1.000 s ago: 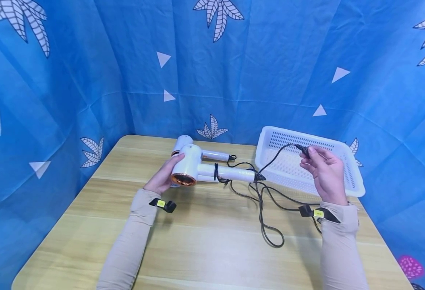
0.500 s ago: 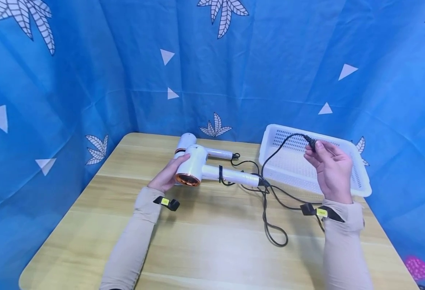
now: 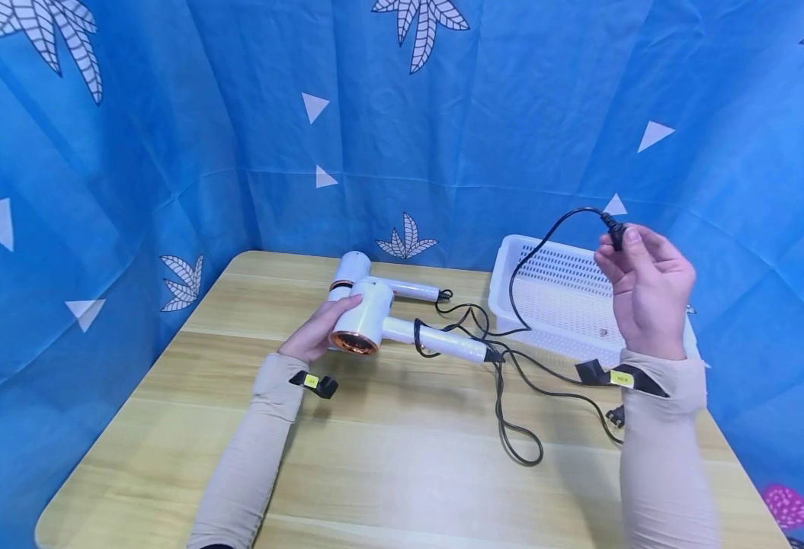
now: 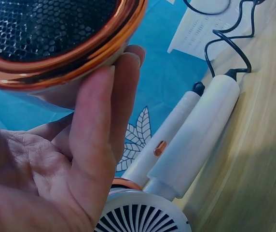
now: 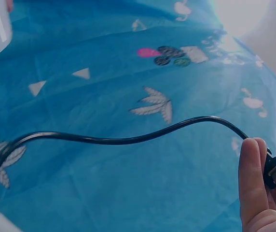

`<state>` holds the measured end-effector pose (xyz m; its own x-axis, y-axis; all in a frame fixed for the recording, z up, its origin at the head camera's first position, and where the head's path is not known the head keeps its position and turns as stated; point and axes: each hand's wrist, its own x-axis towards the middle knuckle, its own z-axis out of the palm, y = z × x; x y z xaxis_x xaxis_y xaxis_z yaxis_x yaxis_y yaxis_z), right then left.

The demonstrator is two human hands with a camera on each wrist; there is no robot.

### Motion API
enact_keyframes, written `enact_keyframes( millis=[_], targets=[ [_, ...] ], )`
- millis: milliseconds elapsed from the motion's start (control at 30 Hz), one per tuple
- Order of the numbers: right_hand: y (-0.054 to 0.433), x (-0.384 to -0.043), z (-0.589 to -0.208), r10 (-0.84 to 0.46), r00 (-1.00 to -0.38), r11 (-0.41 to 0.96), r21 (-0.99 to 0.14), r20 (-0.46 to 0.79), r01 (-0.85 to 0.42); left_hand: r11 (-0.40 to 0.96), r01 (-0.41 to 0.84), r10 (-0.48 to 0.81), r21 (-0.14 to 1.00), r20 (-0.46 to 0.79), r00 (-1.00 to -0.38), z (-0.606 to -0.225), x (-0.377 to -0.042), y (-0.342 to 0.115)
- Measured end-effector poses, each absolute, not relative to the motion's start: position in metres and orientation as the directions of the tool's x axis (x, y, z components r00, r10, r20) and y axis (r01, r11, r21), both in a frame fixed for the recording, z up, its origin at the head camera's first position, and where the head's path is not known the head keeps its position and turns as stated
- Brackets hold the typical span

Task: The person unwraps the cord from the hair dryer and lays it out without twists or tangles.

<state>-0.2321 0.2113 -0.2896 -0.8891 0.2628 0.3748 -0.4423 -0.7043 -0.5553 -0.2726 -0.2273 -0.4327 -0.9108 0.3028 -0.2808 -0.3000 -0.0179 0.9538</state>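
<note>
My left hand [image 3: 319, 328] holds a white hair dryer [image 3: 372, 309] by its barrel, fingers around the copper-rimmed end in the left wrist view. The dryer's handle points right. Behind it lies another white hair dryer [image 3: 411, 290]. Two more white handles show in the left wrist view, the nearer handle [image 4: 200, 130] beside one with a copper button [image 4: 160, 148]. My right hand [image 3: 651, 293] is raised over the basket and pinches a black plug [image 3: 616, 231] between thumb and fingers. Its black cord [image 5: 123, 141] arcs down to the tangle; which dryer it belongs to I cannot tell.
A white perforated basket [image 3: 504, 293] stands at the back right of the wooden table [image 3: 388, 473]. Black cords [image 3: 501, 412] loop loosely across the table's middle. A second plug [image 3: 616, 416] lies by my right sleeve. A blue patterned curtain [image 3: 402, 137] surrounds the table.
My right hand has risen and moved right with the plug, drawing its cord up into a higher arc. My left hand keeps holding the hair dryer in nearly the same place.
</note>
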Motion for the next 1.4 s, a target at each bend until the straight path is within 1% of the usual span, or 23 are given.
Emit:
enact_keyframes(
  millis=[267, 467, 600, 800, 967, 1133, 1267, 1400],
  targets=[
    [0.222, -0.214, -0.256, 0.276, -0.874, -0.828, -0.364, 0.400, -0.428, 0.022, -0.302, 0.297, 0.953, -0.294, -0.908, -0.431, -0.273, -0.228],
    [0.224, -0.196, -0.242, 0.262, -0.856, -0.873, -0.268, 0.446, -0.407, 0.011, -0.307, 0.284, 0.952, -0.297, -0.912, -0.433, -0.273, -0.229],
    [0.226, -0.184, -0.239, 0.260, -0.842, -0.889, -0.224, 0.473, -0.400, 0.008, -0.306, 0.267, 0.952, -0.297, -0.917, -0.433, -0.273, -0.229],
    [0.232, -0.166, -0.242, 0.229, -0.851, -0.923, -0.172, 0.473, -0.345, 0.005, -0.309, 0.231, 0.951, -0.301, -0.925, -0.432, -0.274, -0.229],
    [0.240, -0.155, -0.252, 0.215, -0.865, -0.949, -0.112, 0.453, -0.295, -0.046, -0.320, 0.209, 0.946, -0.304, -0.929, -0.430, -0.273, -0.229],
    [0.247, -0.155, -0.265, 0.205, -0.875, -0.953, -0.113, 0.439, -0.280, -0.129, -0.314, 0.201, 0.941, -0.285, -0.937, -0.431, -0.273, -0.229],
    [0.252, -0.158, -0.277, 0.137, -0.885, -0.966, -0.139, 0.445, -0.219, -0.166, -0.308, 0.190, 0.937, -0.276, -0.942, -0.432, -0.274, -0.230],
    [0.255, -0.162, -0.286, 0.071, -0.886, -0.966, -0.189, 0.458, -0.176, -0.189, -0.299, 0.179, 0.935, -0.267, -0.947, -0.431, -0.273, -0.231]
  ],
)
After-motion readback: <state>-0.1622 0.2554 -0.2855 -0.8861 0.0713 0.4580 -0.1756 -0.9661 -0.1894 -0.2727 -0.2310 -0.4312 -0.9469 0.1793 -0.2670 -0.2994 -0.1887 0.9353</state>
